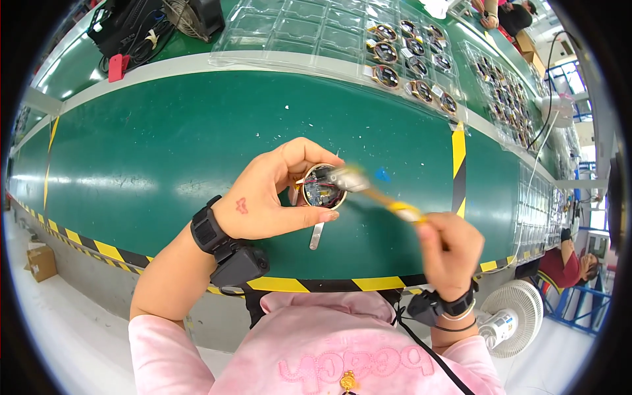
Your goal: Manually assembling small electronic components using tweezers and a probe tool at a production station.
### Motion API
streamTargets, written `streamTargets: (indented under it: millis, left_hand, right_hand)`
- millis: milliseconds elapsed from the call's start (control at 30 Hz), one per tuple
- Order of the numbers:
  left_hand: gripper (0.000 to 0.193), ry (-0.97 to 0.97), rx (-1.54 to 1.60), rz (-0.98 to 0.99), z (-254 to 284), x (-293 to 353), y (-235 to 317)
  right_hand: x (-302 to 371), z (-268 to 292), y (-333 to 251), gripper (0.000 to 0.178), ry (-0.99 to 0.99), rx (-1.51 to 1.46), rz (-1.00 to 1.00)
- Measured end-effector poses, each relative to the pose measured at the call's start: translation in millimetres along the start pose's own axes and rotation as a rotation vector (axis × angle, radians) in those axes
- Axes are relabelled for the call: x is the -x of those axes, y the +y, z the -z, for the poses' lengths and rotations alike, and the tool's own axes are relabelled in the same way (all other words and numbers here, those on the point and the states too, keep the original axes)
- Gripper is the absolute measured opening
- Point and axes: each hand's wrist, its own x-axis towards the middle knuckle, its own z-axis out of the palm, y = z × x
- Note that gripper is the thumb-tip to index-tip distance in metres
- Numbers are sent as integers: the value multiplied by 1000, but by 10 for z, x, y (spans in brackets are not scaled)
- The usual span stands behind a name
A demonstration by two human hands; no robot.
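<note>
My left hand (pixel 270 194) grips a round watch-like case (pixel 321 192) by its rim, thumb below and fingers above. The case is open on top and shows a dark circuit board and thin wires inside. A pale metallic strip (pixel 316 236) sticks out below the case. In my right hand (pixel 451 250) is a brush (pixel 388 201) with a yellow-wrapped handle, pinched between thumb and fingers. Motion smears the brush head, which lies over the upper right edge of the case.
White specks and a small blue scrap (pixel 382 174) lie on the green work surface (pixel 164 138). A clear tray (pixel 296 39) holds several round cases at the back right. Cables and a black device (pixel 131 33) sit back left. A fan (pixel 510 319) and a co-worker (pixel 566 263) are at right.
</note>
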Motion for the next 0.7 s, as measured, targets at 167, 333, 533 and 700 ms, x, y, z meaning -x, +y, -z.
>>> streamTargets:
  millis: [167, 333, 533, 700]
  left_hand:
    - [52, 43, -50, -62, 1, -22, -3]
    - [54, 20, -64, -49, -9, -24, -27]
    - [55, -9, 79, -142, 2, 40, 39]
    - [57, -148, 175, -270, -23, 32, 62]
  right_hand:
    - [-26, -44, -12, 7, -79, 76, -6]
    - [-94, -142, 10, 10, -72, 69, 50]
    - [11, 159, 463, 15, 40, 116, -196]
    - [181, 289, 1054, 18, 127, 245, -285]
